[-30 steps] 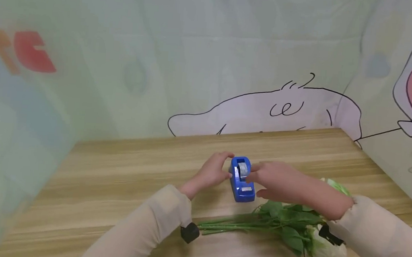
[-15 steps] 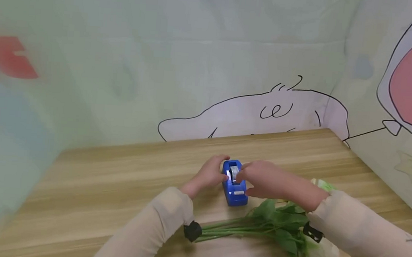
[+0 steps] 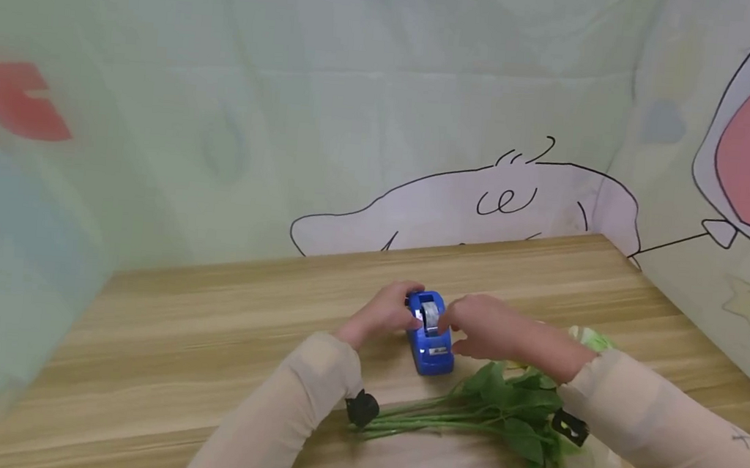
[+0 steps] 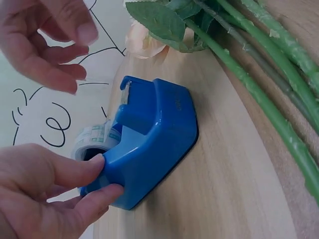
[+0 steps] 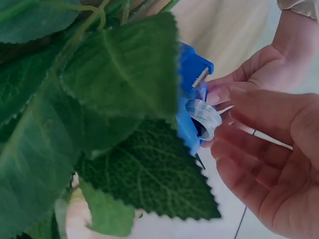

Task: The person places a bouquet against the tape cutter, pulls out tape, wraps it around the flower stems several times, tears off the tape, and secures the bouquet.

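A blue tape dispenser [image 3: 433, 355] stands on the wooden table with a roll of clear tape [image 3: 430, 315] in it. My left hand [image 3: 384, 312] holds the dispenser's roll end, its thumb [image 4: 82, 170] and fingers against the blue body in the left wrist view. Just right of the roll, my right hand [image 3: 488, 328] hovers with loosely bent fingers and thumb apart. In the right wrist view that hand [image 5: 279, 164] has nothing between its fingers, and the tape roll [image 5: 205, 118] sits just beyond the fingertips. A metal cutter [image 5: 201, 78] shows at the dispenser's front end.
A bunch of flowers lies on the table [image 3: 220, 354] in front of the dispenser. Its green stems [image 3: 413, 418] point left, below my left wrist. Leaves [image 3: 498, 388] and pale blooms [image 3: 585, 463] lie under my right forearm. A printed cloth backdrop [image 3: 226, 105] stands behind the table.
My right hand reached left over the tape roll, then drew back slightly right, showing more of the roll. My left hand stays at the dispenser. The head view has shifted a little.
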A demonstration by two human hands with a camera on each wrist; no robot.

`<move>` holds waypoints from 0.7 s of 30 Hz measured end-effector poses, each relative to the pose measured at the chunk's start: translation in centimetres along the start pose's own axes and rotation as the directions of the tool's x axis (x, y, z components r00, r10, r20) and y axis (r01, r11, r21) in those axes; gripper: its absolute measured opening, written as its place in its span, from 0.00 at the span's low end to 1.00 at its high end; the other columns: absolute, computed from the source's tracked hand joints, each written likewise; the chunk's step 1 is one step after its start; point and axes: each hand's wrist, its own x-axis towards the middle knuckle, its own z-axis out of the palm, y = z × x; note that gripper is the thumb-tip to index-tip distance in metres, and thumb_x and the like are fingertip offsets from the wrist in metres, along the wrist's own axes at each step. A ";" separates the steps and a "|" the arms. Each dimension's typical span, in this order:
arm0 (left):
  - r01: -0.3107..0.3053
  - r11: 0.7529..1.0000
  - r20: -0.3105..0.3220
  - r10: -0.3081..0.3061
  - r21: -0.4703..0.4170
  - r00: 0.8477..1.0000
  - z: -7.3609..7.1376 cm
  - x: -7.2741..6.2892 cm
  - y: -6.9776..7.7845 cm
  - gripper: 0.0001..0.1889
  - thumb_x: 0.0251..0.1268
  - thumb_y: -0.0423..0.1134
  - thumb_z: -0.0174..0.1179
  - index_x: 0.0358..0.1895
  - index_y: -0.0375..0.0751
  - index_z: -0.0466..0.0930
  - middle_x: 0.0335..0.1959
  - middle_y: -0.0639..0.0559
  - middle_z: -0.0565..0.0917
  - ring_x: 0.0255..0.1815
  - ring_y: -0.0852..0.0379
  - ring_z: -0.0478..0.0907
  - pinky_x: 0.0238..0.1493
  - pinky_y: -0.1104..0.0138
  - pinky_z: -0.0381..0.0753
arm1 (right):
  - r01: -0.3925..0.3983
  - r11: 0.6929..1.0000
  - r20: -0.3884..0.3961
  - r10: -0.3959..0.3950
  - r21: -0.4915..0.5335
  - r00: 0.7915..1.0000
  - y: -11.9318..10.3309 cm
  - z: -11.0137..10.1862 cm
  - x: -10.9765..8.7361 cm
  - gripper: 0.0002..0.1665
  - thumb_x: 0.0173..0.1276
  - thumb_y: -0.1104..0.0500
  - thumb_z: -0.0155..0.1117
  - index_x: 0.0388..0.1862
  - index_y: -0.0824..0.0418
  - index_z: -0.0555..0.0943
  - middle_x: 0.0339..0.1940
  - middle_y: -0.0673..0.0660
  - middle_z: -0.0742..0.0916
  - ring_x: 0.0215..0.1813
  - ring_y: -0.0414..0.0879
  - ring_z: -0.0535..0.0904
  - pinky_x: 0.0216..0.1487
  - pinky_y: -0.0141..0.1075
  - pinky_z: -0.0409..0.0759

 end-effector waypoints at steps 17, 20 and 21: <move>0.003 0.995 -0.089 -0.012 -0.103 0.996 0.8 1.1 -1.1 0.31 0.45 0.17 0.61 0.59 0.29 0.70 0.53 0.37 0.76 0.48 0.47 0.74 0.55 0.60 0.72 | -0.464 0.775 0.100 0.470 0.429 0.877 0.5 0.9 1.7 0.11 0.61 0.65 0.63 0.43 0.68 0.82 0.32 0.57 0.84 0.27 0.45 0.77 0.28 0.35 0.76; 0.016 0.996 -0.092 -0.024 -0.084 0.995 0.6 0.5 -0.1 0.31 0.44 0.17 0.60 0.59 0.27 0.70 0.55 0.35 0.75 0.50 0.45 0.73 0.57 0.58 0.70 | -0.545 0.657 0.177 0.541 0.521 0.822 0.3 1.5 1.9 0.12 0.63 0.63 0.62 0.44 0.67 0.81 0.31 0.57 0.84 0.23 0.44 0.75 0.21 0.32 0.71; 0.015 0.997 -0.092 -0.022 -0.081 0.996 0.6 0.4 -0.1 0.31 0.44 0.17 0.60 0.59 0.27 0.70 0.55 0.35 0.75 0.50 0.45 0.72 0.57 0.58 0.70 | -0.561 0.623 0.192 0.558 0.545 0.807 0.3 1.7 1.9 0.12 0.63 0.63 0.62 0.44 0.68 0.81 0.30 0.57 0.84 0.21 0.43 0.75 0.20 0.31 0.70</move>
